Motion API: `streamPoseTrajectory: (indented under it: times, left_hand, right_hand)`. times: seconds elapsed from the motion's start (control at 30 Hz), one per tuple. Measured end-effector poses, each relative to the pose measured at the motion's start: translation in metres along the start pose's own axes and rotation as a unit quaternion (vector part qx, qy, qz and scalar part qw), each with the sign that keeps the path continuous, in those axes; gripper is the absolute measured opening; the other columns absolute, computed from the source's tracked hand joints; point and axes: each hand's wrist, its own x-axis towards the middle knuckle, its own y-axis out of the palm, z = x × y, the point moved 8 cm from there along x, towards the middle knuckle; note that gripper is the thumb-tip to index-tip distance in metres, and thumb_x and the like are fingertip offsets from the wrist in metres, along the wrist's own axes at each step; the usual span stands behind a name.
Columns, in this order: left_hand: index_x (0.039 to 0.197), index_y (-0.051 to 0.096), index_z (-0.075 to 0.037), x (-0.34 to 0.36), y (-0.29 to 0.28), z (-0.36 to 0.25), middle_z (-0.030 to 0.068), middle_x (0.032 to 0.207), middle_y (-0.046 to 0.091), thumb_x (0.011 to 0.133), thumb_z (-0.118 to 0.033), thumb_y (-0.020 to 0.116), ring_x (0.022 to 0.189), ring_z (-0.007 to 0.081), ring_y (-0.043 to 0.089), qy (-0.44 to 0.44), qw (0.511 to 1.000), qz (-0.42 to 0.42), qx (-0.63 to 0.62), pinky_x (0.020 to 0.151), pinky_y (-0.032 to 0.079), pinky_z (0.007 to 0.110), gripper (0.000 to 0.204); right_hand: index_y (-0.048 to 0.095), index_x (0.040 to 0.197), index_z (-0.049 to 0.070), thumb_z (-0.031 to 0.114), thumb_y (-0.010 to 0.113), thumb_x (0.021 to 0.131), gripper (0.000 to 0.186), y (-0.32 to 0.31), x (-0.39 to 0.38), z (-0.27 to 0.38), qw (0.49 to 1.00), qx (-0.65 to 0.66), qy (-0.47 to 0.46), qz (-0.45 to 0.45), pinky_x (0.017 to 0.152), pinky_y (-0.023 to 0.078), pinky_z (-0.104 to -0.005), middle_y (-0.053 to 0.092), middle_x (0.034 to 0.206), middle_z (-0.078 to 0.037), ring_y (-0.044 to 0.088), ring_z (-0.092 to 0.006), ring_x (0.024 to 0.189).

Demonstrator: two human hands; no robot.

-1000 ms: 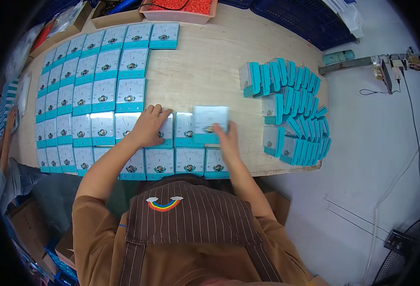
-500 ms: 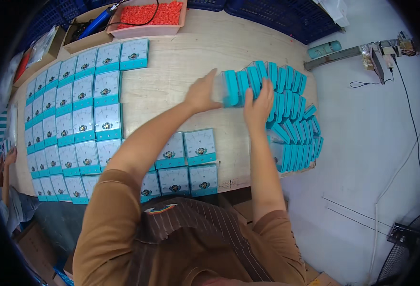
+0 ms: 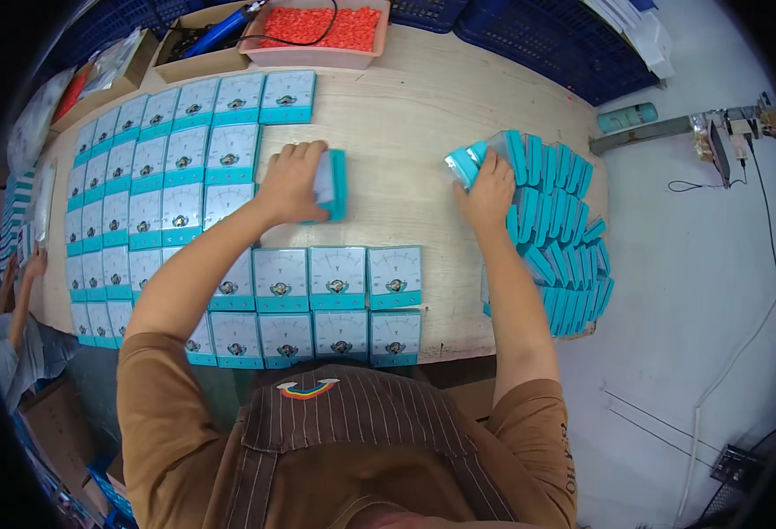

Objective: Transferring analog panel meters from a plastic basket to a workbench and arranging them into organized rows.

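Observation:
My left hand [image 3: 294, 183] is closed around a dial meter [image 3: 337, 185] with a teal base, held on edge above the bare wood beside the laid-out meters. Whether it grips one or more is hidden by my fingers. On the right, my right hand [image 3: 491, 190] has its fingers closed on a tilted teal-edged meter [image 3: 467, 160] at the front of the standing stack. Behind it, several meters [image 3: 557, 212] stand on edge in rows, tightly packed. Flat rows of white-faced dial meters [image 3: 337, 273] with teal lower strips cover the left and near parts of the table.
A pink tub [image 3: 317, 56] of small red parts stands at the far edge, beside a cardboard box [image 3: 176, 70] with a blue tool. Dark blue crates [image 3: 546, 53] line the back. A teal bottle [image 3: 627, 117] lies at far right. Another person's hand [image 3: 35, 263] shows at far left.
My left hand has moved left, away from the standing stack, carrying a meter. My right hand stays at the stack, now on a tilted meter. The whole view has shifted slightly.

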Motion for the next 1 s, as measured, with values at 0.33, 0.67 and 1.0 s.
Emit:
streamPoseTrajectory:
  times: [0.33, 0.67, 1.0]
  left_hand:
    - [0.132, 0.04, -0.008, -0.044, 0.03, 0.039, 0.0157, 0.12, 0.049, 0.047, -0.03, 0.086, 0.119, 0.034, 0.045, -0.042, 0.97, 0.16, 0.181, 0.099, 0.037, 0.048, 0.099]
    - [0.138, 0.04, -0.011, -0.024, 0.04, 0.012, 0.0136, 0.13, 0.05, 0.055, -0.043, 0.085, 0.126, 0.0328, 0.043, 0.002, 0.986, 0.132, 0.106, 0.103, 0.032, 0.056, 0.1]
    - [0.135, 0.041, -0.01, -0.031, 0.049, 0.027, 0.0128, 0.121, 0.054, 0.053, -0.029, 0.084, 0.115, 0.0325, 0.051, -0.005, 0.982, 0.17, 0.084, 0.099, 0.036, 0.047, 0.094]
  right_hand:
    - [0.057, 0.123, 0.0, 0.022, 0.072, 0.075, 0.055, 0.035, -0.023, 0.115, 0.908, 0.364, 0.114, 0.173, 0.068, 0.053, -0.0378, 0.067, 0.101, -0.016, 0.066, -0.0286, 0.082]
    - [0.048, 0.132, 0.002, 0.035, 0.079, 0.069, 0.077, 0.027, 0.012, 0.061, 0.985, 0.153, 0.079, 0.009, 0.096, 0.044, -0.0452, 0.05, 0.13, -0.027, 0.049, -0.0395, 0.12]
    - [0.035, 0.136, 0.004, 0.034, 0.085, 0.058, 0.098, 0.053, 0.018, 0.016, 0.984, 0.089, 0.11, 0.109, 0.09, 0.047, -0.0449, 0.046, 0.129, -0.022, 0.052, -0.0339, 0.112]
